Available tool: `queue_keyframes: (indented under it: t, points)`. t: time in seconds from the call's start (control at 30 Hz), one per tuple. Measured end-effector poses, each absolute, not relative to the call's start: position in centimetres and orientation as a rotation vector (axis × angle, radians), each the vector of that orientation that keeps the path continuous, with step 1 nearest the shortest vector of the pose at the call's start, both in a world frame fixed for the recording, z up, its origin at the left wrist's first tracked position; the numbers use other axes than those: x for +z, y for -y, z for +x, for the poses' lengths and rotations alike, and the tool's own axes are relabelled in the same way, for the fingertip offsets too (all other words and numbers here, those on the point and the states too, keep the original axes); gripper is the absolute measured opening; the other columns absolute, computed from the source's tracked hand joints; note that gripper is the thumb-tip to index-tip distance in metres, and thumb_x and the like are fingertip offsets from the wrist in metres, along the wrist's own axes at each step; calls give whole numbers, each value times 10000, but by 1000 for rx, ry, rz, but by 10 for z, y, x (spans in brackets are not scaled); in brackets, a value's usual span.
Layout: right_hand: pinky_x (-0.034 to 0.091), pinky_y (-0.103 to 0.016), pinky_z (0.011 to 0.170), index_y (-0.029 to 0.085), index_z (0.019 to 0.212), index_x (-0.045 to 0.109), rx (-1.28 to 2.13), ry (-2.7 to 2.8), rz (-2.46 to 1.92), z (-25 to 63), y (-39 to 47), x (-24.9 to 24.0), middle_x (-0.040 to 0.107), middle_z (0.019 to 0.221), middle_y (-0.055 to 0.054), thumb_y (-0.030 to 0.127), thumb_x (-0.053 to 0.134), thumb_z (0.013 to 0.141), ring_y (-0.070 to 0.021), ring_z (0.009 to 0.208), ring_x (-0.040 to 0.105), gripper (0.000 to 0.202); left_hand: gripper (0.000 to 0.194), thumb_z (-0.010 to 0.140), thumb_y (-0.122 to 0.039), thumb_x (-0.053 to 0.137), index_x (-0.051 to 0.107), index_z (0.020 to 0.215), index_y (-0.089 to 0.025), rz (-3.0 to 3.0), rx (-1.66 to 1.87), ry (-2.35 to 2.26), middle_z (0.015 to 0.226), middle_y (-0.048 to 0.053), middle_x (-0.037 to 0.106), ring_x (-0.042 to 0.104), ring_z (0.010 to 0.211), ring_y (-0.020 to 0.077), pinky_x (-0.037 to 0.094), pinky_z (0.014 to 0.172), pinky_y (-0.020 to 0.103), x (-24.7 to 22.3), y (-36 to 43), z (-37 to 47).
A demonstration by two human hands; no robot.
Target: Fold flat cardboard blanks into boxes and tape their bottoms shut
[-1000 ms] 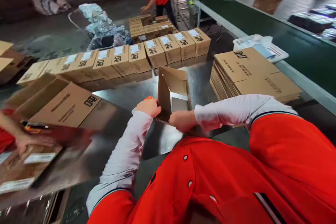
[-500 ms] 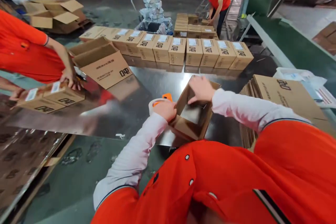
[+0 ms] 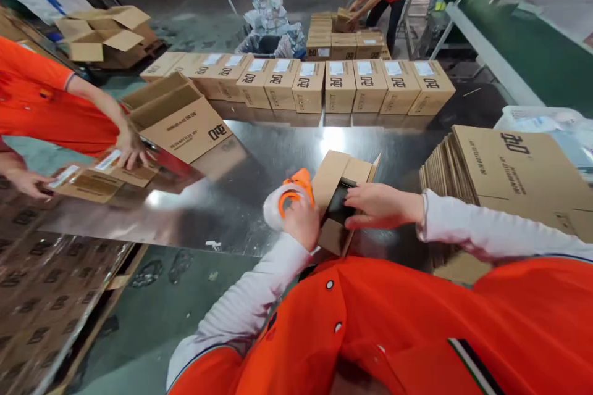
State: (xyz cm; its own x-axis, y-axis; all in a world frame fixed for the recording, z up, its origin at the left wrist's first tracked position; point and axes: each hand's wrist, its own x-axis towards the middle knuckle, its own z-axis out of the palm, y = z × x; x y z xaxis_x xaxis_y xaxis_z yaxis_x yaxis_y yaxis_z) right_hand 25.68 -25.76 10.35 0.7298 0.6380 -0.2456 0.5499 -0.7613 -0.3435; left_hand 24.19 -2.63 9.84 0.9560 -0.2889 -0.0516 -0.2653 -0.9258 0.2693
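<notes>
Where right hand (image 3: 383, 205) meets half-open carton (image 3: 330, 174), dark interior (image 3: 340, 202) shows.

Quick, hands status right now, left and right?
Left hand: closed on the orange tape dispenser, against the small box.
Right hand: open, fingers extended at the box's opening; whether it grips a flap, can't tell.

Glare on steel, dim background
</notes>
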Motion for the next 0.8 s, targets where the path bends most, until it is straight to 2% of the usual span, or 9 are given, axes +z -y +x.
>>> queue_keyframes:
  t: [0.07,0.17,0.23,0.3,0.4,0.5,0.6,0.7,0.8]
  points:
    - [328,-628,1267,42,1428,662,167,1202,-2603,255,261,92,559,1516,-280,663,656,966,-423,1465,496,775,319,1053,-281,515,809,1059,-157,2955,-249,404,1071,198,719,710,1034,366,572,809,439,101,23,246]
    - [233,-674,1298,-65,1567,477,14,1286,-2602,269,238,57,347,1645,-339,580,667,987,-449,1589,299,888,403,1044,-346,522,754,1343,-206,3094,-410,421,1131,214,720,706,1068,399,567,856,465,103,15,256]
    - [261,-644,1303,-75,1553,491,50,1257,-2606,281,222,35,364,1635,-336,489,636,1024,-430,1590,309,787,519,1030,-342,547,615,1534,-241,3115,-441,400,1201,195,726,708,1113,374,563,954,462,102,5,260]
    - [274,-610,1314,-47,1540,524,51,1234,-2571,289,215,23,380,1640,-309,413,608,1045,-399,1596,314,681,582,1019,-300,534,543,1596,-221,3048,-370,343,1266,183,727,692,1197,359,540,1055,451,103,-8,260]
    - [280,-594,1322,-22,1506,572,81,1183,-2502,293,216,19,424,1629,-277,325,593,1046,-365,1596,330,577,632,977,-373,598,550,1574,-173,2793,-153,258,1308,156,730,672,1260,361,536,1109,446,108,-23,250]
    - [261,-569,1336,30,1483,615,186,1108,-2415,296,220,21,513,1591,-209,171,515,1027,-312,1593,348,488,871,782,-507,825,548,1542,-184,2484,140,287,1420,139,679,644,1317,366,546,1136,446,108,-17,233]
    - [229,-534,1349,152,1417,696,279,978,-2224,303,223,20,657,1450,-120,23,475,915,-268,1532,439,563,813,775,-493,783,552,1494,-189,2311,409,322,1439,145,657,639,1333,335,557,1132,446,91,6,217]
    - [395,-503,1257,179,1294,747,373,665,-1907,312,234,22,740,1277,-95,114,513,930,-271,1372,587,438,710,771,-436,678,598,1425,-172,2326,391,337,1294,148,724,720,1177,315,608,1035,445,63,25,211]
    - [564,-408,1055,140,1150,741,514,232,-1545,317,253,34,759,1163,-116,355,558,993,-248,1160,692,323,654,726,-397,661,666,1341,-177,2393,238,401,1189,136,763,746,1098,323,622,991,449,47,29,213]
